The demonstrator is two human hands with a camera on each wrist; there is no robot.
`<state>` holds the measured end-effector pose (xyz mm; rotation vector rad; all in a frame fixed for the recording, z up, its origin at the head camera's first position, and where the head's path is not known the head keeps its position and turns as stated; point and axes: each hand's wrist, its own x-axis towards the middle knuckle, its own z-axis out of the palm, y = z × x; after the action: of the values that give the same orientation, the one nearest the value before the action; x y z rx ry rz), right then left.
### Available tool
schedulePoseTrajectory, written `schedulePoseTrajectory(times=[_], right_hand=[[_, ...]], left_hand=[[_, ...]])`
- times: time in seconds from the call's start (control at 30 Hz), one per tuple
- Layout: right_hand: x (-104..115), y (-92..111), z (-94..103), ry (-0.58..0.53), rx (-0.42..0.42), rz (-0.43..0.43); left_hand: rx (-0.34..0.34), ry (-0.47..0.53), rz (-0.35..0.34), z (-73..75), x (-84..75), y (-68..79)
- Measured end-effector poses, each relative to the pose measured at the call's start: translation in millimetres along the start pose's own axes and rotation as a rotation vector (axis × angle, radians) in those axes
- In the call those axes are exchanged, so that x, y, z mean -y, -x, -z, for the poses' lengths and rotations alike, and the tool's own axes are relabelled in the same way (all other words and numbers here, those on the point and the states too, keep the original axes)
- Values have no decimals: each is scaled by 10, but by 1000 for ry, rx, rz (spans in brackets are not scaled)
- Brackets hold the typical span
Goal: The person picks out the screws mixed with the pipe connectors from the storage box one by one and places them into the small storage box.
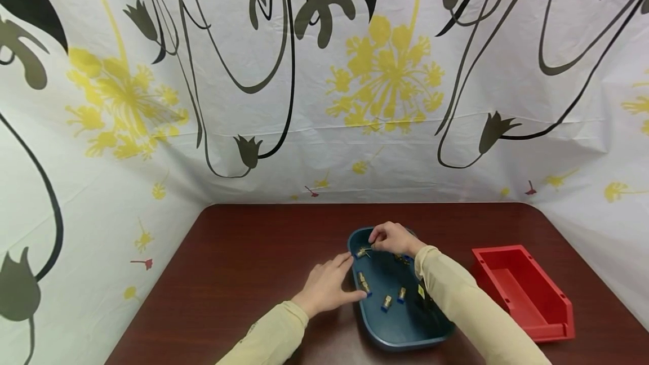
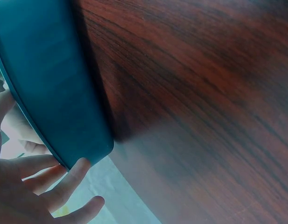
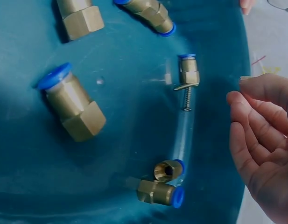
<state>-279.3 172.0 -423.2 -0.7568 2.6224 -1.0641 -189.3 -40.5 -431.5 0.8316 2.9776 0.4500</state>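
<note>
A blue-green plastic basin (image 1: 413, 331) holds several brass push-in fittings (image 3: 83, 114) with blue collars. At the basin's far end, one upright-looking fitting (image 3: 189, 70) lies beside a small screw (image 3: 187, 99). My right hand (image 1: 395, 238) is over that far end, fingers loosely curled, thumb near the index finger. Nothing shows between the fingertips in the right wrist view. My left hand (image 1: 327, 286) rests at the basin's left rim with fingers spread; in the left wrist view the fingertips (image 2: 80, 165) touch the outer wall.
A red plastic bin (image 1: 545, 297) stands to the right of the basin, partly behind my right sleeve (image 1: 471, 303). Both stand on a dark red-brown wooden table (image 1: 253, 263). A white patterned cloth (image 1: 314, 106) hangs behind the table.
</note>
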Motion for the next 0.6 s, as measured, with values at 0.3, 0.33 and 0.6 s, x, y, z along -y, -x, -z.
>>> schedulePoseTrajectory(times=[0.3, 0.33, 0.6], right_hand=[[-31, -53, -152, 4, -4, -41], [-36, -61, -169, 7, -6, -53], [-63, -118, -256, 49, -37, -81]], left_hand=[[7, 0, -2, -9, 7, -2], [7, 0, -2, -8, 7, -1], [11, 15, 2, 8, 0, -2]])
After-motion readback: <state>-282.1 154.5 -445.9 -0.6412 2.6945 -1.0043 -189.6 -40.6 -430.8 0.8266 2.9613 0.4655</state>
